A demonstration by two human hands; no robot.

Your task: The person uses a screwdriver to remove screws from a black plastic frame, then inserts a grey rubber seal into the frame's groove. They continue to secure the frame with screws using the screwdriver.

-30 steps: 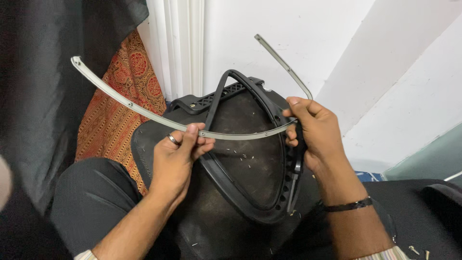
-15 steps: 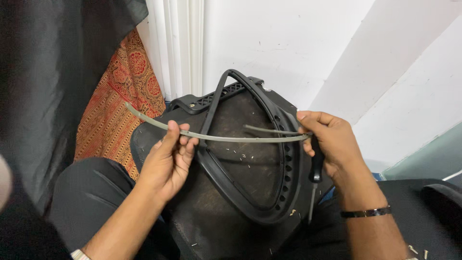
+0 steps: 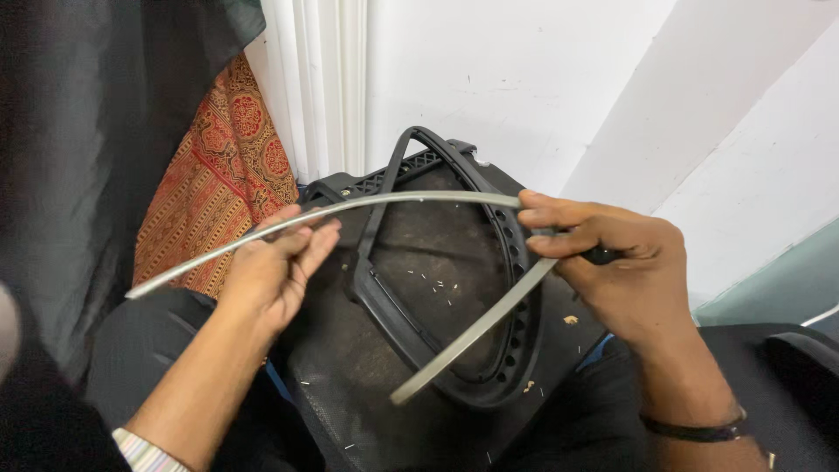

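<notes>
A long thin grey metal strip point(image 3: 384, 203) arcs across the view, bent back sharply at the right so its free end point(image 3: 454, 350) points down and left. My left hand point(image 3: 275, 267) pinches the strip near its left part, fingers closed on it. My right hand point(image 3: 612, 262) grips the strip at the bend and also holds a dark tool handle point(image 3: 601, 255). Beneath both hands a black plastic loop-shaped frame point(image 3: 516, 262) lies on a black chair seat part point(image 3: 350, 376) resting on my lap.
A red patterned cloth point(image 3: 218, 183) hangs at the left beside dark fabric point(image 3: 87, 131). White wall and a white door-frame moulding point(image 3: 323, 79) stand behind. Small light chips point(image 3: 437, 287) lie on the black surface. A dark band is on my right wrist point(image 3: 690, 430).
The strip has swung: its right end, earlier pointing up and right, is folded down toward the lap. My left hand shifted along the strip, and the strip's left end dropped lower left.
</notes>
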